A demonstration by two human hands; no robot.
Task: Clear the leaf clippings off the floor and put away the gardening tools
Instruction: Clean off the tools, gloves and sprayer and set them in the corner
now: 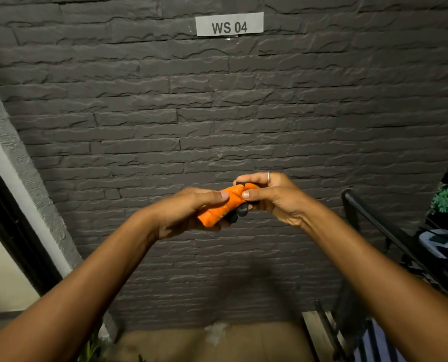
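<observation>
A rolled-up orange and black bundle (223, 206), which looks like gardening gloves, is held in front of a dark stone wall at chest height. My left hand (189, 212) grips its lower left end from beneath, thumb lying along the top. My right hand (272, 195) pinches its upper right end between thumb and fingers; a ring shows on one finger. No leaf clippings can be seen on the tan floor (217, 343) at the bottom of the view.
A black metal rack (379, 226) stands at the right, with a potted green plant (446, 199) and a dark bag behind it. A white paper label reading WS 04 (229, 24) is taped high on the wall. A green plant tip (92, 348) shows bottom left.
</observation>
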